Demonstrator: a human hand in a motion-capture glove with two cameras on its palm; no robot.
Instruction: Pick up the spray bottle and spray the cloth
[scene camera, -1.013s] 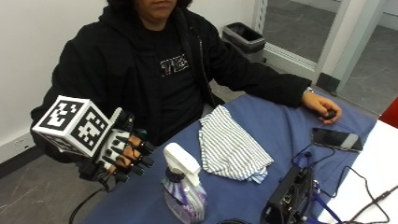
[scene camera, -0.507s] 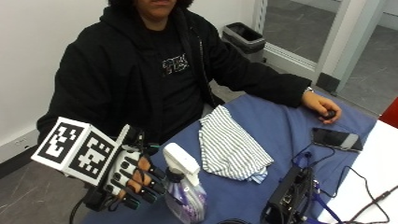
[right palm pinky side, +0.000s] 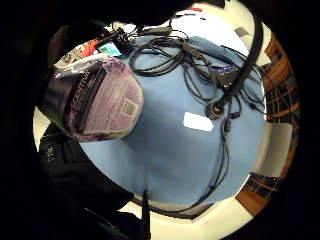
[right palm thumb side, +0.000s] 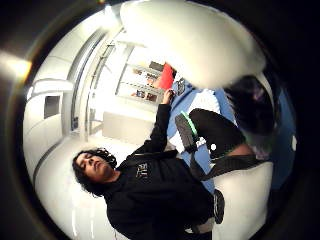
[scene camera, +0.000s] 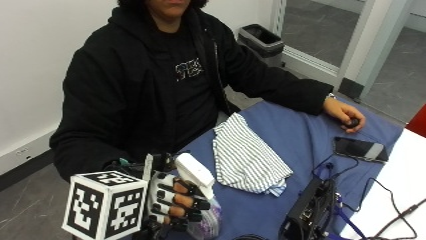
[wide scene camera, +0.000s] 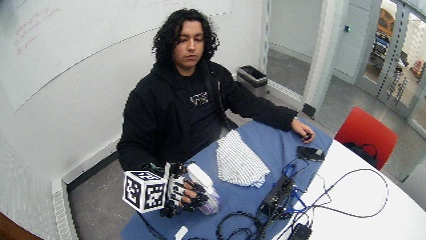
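We see a see-through purple spray bottle (scene camera: 200, 210) with a white top, near the striped cloth (scene camera: 247, 159). Our gloved right hand (scene camera: 174, 204) curls its fingers around the bottle.

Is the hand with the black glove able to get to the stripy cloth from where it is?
Probably yes. The gloved right hand grips the spray bottle, and only bare blue table cover separates it from the striped cloth.

Outside views face the person across the table (scene camera: 299, 145).
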